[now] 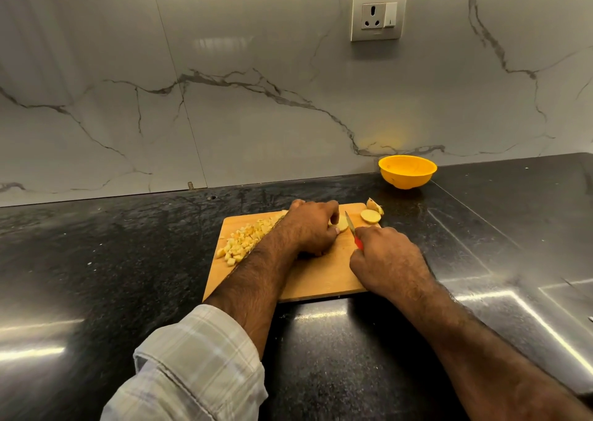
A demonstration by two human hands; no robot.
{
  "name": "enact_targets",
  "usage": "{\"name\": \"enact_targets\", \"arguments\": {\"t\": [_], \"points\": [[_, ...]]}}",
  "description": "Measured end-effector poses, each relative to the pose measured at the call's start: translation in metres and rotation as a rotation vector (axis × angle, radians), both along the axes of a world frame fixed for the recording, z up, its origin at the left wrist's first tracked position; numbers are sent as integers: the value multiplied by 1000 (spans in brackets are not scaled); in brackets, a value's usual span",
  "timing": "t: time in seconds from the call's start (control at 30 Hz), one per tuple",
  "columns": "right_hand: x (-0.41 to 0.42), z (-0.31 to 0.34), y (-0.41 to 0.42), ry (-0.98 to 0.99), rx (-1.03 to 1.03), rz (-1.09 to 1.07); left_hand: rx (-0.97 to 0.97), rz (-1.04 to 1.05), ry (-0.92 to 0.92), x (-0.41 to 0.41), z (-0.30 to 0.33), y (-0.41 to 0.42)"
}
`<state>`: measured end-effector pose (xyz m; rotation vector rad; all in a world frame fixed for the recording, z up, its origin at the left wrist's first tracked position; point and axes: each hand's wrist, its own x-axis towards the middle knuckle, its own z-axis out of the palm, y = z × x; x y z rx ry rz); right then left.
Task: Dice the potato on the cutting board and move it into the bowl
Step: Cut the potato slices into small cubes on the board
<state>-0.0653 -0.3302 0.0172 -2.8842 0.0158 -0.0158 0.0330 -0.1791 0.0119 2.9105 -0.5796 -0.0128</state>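
A wooden cutting board [321,276] is laid on a dark, speckled counter [96,260] in front of a marble-patterned wall [224,100]. A potato piece [342,223] near the far middle of the board is pinned down by the left hand [313,228], its fingers curled over the piece and its thumb pressed against the near side. A knife [351,225] with a red handle is gripped by the right hand [385,257], and the blade is set just to the right of the held piece, its tip pointed away. A heap of diced potato [244,238] is gathered on the left part of the board, partly hidden by the left forearm. A round slice [370,216] and an end chunk [374,205] are left at the far right corner of the board. A yellow bowl [407,172] is placed further back to the right, against the wall; what it holds cannot be told. A wall socket [378,15] is mounted above it.
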Motion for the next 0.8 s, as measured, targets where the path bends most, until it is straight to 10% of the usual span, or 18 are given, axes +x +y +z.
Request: {"name": "enact_targets", "arguments": {"t": [0.8], "points": [[7, 6, -1, 48, 32, 41, 45, 66, 10, -3, 5, 5]]}}
